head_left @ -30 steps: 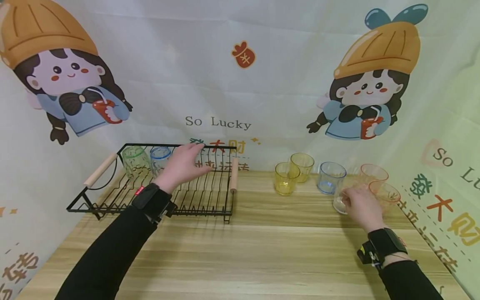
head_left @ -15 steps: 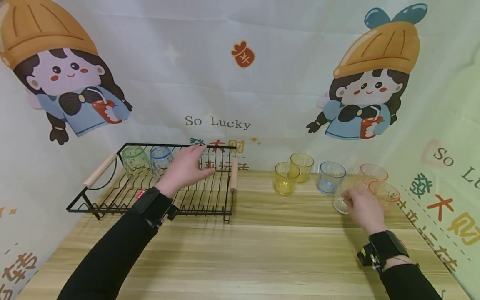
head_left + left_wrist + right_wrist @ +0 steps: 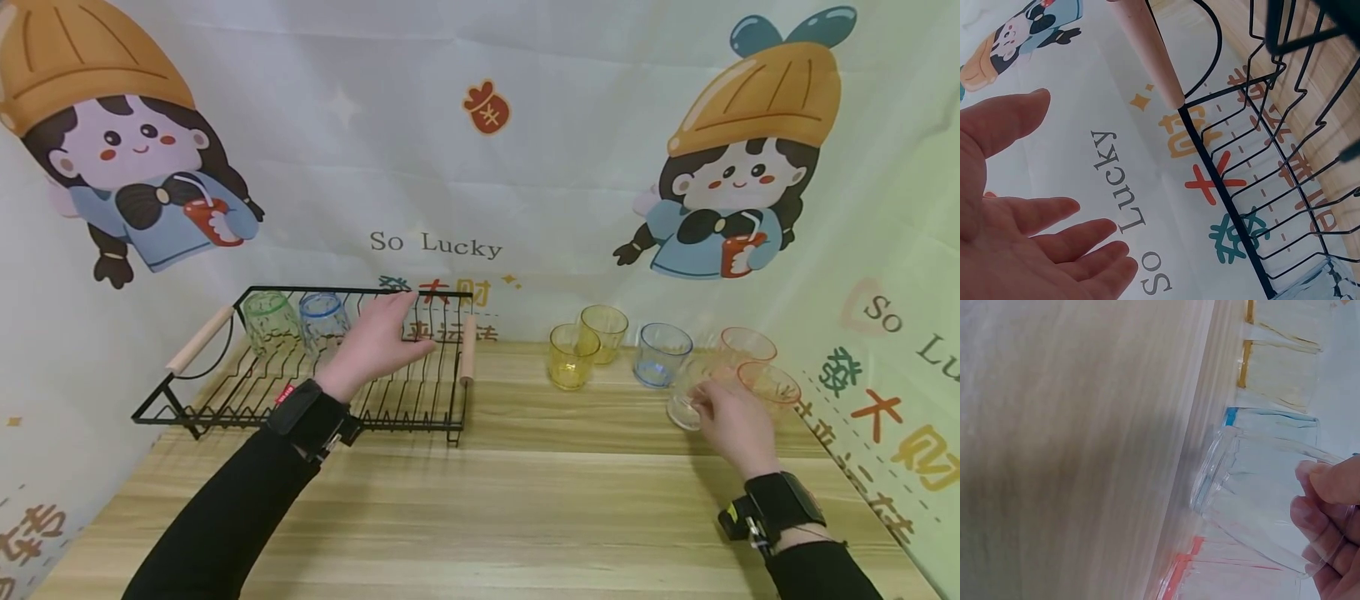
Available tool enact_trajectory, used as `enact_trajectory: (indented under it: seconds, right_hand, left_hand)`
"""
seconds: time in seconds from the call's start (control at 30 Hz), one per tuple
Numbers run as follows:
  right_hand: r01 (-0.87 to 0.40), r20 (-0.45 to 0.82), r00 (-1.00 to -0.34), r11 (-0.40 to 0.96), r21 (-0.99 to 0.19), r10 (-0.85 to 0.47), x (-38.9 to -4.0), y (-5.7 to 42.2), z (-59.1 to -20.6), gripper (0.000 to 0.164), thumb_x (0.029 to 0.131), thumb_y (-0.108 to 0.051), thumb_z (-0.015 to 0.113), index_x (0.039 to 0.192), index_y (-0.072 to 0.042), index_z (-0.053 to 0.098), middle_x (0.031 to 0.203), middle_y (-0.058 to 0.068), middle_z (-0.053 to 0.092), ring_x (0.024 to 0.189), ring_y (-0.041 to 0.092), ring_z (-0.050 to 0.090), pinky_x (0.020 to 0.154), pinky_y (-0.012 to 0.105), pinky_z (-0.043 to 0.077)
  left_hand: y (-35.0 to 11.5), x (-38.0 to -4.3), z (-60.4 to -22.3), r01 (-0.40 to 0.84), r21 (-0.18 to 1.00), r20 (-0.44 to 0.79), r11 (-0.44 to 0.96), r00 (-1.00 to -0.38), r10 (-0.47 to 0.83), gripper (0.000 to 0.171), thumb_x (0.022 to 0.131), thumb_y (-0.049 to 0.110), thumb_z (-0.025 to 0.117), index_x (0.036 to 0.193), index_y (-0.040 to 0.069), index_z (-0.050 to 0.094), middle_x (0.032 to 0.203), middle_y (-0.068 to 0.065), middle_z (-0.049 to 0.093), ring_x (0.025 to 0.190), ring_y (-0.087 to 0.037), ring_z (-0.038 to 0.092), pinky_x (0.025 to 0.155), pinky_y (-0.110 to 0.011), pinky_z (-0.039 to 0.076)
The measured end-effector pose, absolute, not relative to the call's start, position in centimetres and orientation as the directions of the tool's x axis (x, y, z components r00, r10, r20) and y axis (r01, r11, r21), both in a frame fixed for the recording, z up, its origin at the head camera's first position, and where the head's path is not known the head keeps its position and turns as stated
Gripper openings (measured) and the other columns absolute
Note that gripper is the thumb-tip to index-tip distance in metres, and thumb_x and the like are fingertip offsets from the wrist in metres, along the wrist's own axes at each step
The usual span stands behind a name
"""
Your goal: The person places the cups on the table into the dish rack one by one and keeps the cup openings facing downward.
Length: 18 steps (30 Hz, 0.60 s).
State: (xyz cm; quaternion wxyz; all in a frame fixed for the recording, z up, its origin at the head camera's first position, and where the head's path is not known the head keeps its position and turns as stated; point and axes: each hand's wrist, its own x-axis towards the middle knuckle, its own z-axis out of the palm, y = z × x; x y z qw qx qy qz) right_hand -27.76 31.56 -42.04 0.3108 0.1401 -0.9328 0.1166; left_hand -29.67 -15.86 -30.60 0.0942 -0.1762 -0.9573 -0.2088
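Observation:
My right hand [image 3: 735, 425] pinches the upper edge of a clear glass [image 3: 683, 408] at the right of the table. In the right wrist view the clear glass [image 3: 1254, 494] leans a little, thumb and fingers at its rim. I cannot tell whether its base touches the table. My left hand [image 3: 377, 346] hovers over the black dish rack [image 3: 420, 427], fingers spread and holding nothing, as the left wrist view confirms. A green-rimmed glass [image 3: 272, 327] and a blue-rimmed glass [image 3: 322, 321] sit in the rack's back left part, the latter partly behind the left hand.
Two yellow glasses [image 3: 572, 358] stand right of the rack. A blue glass [image 3: 663, 358] is just behind the clear one. Two red-rimmed glasses [image 3: 771, 385] stand at the right, partly hidden by the right hand. Wooden handles [image 3: 468, 350] flank the rack; a printed cloth [image 3: 555, 183] hangs behind.
My left hand has drifted slightly right over the rack. The right hand has shifted slightly right and toward me, still pinching the clear glass, which has barely moved.

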Motion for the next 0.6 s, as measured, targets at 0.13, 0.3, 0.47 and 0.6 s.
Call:
enact_trajectory:
  seconds: [0.13, 0.3, 0.47, 0.6]
  right_hand:
    - [-0.318, 0.595, -0.787, 0.934, -0.163, -0.164, -27.4, 31.5, -41.9, 0.016, 0.077, 0.000, 0.067, 0.093, 0.000, 0.065, 0.082, 0.017, 0.069, 0.072, 0.036, 0.063, 0.063, 0.050, 0.049]
    - [-0.300, 0.578, -0.807, 0.928, -0.219, -0.124, -26.9, 31.4, -41.4, 0.017, 0.079, -0.002, 0.066, 0.095, 0.000, 0.065, 0.085, 0.019, 0.069, 0.072, 0.037, 0.063, 0.061, 0.051, 0.049]
    - [-0.308, 0.592, -0.799, 0.917, -0.255, -0.104, -26.4, 31.1, -41.0, 0.016, 0.081, -0.001, 0.067, 0.097, 0.000, 0.066, 0.085, 0.020, 0.070, 0.073, 0.036, 0.064, 0.061, 0.051, 0.050]
    - [-0.324, 0.608, -0.788, 0.907, -0.270, -0.100, -26.0, 30.7, -40.7, 0.017, 0.080, -0.001, 0.068, 0.097, 0.001, 0.066, 0.085, 0.020, 0.070, 0.073, 0.036, 0.064, 0.062, 0.050, 0.050]
  left_hand:
    - [-15.7, -29.5, -30.7, 0.379, 0.376, 0.256, 0.846, -0.919, 0.299, 0.077, 0.090, 0.034, 0.063, 0.148, 0.000, 0.025, 0.149, -0.024, 0.031, 0.139, -0.038, 0.026, 0.117, -0.049, 0.024]
    - [-15.6, -29.6, -30.7, 0.379, 0.379, 0.254, 0.844, -0.920, 0.299, 0.079, 0.089, 0.036, 0.064, 0.148, 0.002, 0.025, 0.150, -0.022, 0.031, 0.140, -0.038, 0.026, 0.117, -0.049, 0.024]
    - [-15.5, -29.7, -30.7, 0.381, 0.379, 0.251, 0.843, -0.919, 0.303, 0.082, 0.087, 0.041, 0.065, 0.149, 0.004, 0.025, 0.151, -0.020, 0.031, 0.139, -0.038, 0.027, 0.115, -0.052, 0.026]
    - [-15.3, -29.5, -30.8, 0.399, 0.403, 0.246, 0.824, -0.914, 0.322, 0.083, 0.087, 0.039, 0.066, 0.149, 0.004, 0.024, 0.151, -0.020, 0.030, 0.140, -0.037, 0.025, 0.116, -0.052, 0.024]
